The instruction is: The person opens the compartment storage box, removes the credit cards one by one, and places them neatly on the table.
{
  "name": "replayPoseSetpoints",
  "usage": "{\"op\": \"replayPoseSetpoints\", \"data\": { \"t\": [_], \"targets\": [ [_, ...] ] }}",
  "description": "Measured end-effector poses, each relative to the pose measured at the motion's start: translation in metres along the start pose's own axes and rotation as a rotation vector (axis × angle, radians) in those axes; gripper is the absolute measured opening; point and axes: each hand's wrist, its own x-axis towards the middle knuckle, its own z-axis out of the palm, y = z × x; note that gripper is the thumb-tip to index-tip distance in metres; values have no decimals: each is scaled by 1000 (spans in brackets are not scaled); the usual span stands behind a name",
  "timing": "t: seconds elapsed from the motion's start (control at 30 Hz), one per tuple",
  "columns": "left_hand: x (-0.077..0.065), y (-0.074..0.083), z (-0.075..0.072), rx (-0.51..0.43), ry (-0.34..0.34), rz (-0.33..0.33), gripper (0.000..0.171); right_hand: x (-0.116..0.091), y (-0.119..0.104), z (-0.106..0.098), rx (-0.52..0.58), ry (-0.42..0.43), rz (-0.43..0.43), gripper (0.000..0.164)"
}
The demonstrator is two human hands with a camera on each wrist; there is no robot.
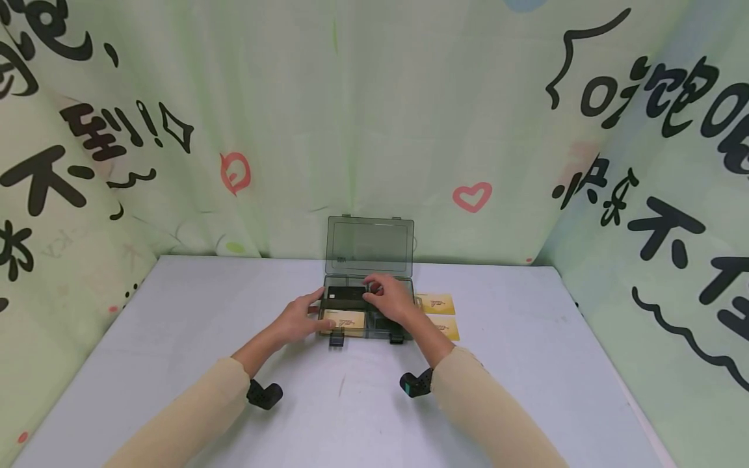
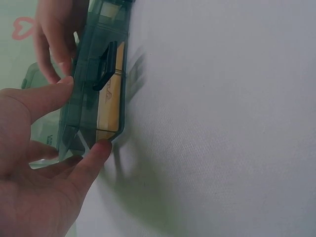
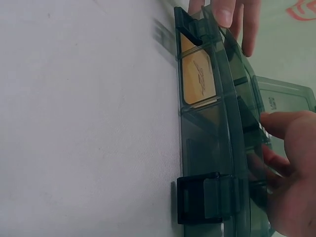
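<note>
A see-through grey-green plastic organizer box (image 1: 381, 336) lies on the table with its lid (image 1: 370, 246) raised at the back. My left hand (image 1: 300, 316) grips the box's left side, thumb over the rim and fingers along the outer wall. Inside the front left compartment sits a yellow card stack (image 1: 344, 320), seen through the front wall in both wrist views. A flat black card (image 1: 345, 294) with a small white mark lies above it, at the back left. My right hand (image 1: 389, 298) reaches into the box, thumb and curled fingers pinching that card's right end; the fingertips are partly hidden.
Two yellow cards (image 1: 437, 303) lie on the white table (image 1: 497, 390), just right of the box and partly behind my right arm. Two dark latches (image 1: 336, 338) hang at the box's front. A printed curtain (image 1: 374, 130) stands close behind the lid.
</note>
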Motion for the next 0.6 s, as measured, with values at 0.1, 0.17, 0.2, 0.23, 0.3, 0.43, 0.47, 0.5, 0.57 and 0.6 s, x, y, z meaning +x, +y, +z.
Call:
{"op": "replayPoseSetpoints", "data": {
  "t": [0.1, 0.17, 0.2, 0.23, 0.3, 0.43, 0.47, 0.5, 0.57, 0.6],
  "targets": [
    [0, 0, 0, -1, -4, -1, 88, 2, -2, 1, -19, -14, 4, 32],
    [0, 0, 0, -3, -5, -1, 88, 2, -3, 1, -24, -23, 5, 32],
    [0, 0, 0, -3, -4, -1, 88, 3, -4, 1, -28, -27, 5, 32],
    [0, 0, -1, -4, -4, -1, 88, 3, -4, 1, -30, -30, 4, 32],
    [0, 0, 0, -5, -5, -1, 88, 4, -4, 0, -31, -34, -1, 32],
    [0, 1, -1, -2, -6, -1, 88, 6, -6, 0, -52, -41, -8, 30],
    [0, 1, -1, -2, -7, -2, 88, 6, -6, 0, -59, -42, -9, 30],
    [0, 2, -1, 0, -7, -1, 88, 6, -7, 0, -69, -45, -9, 30],
    [-1, 2, -1, 1, -8, 4, 88, 7, -7, 0, -90, -52, -12, 30],
    [-1, 2, -1, 1, -9, 5, 88, 8, -8, 1, -101, -56, -14, 30]
  ]
}}
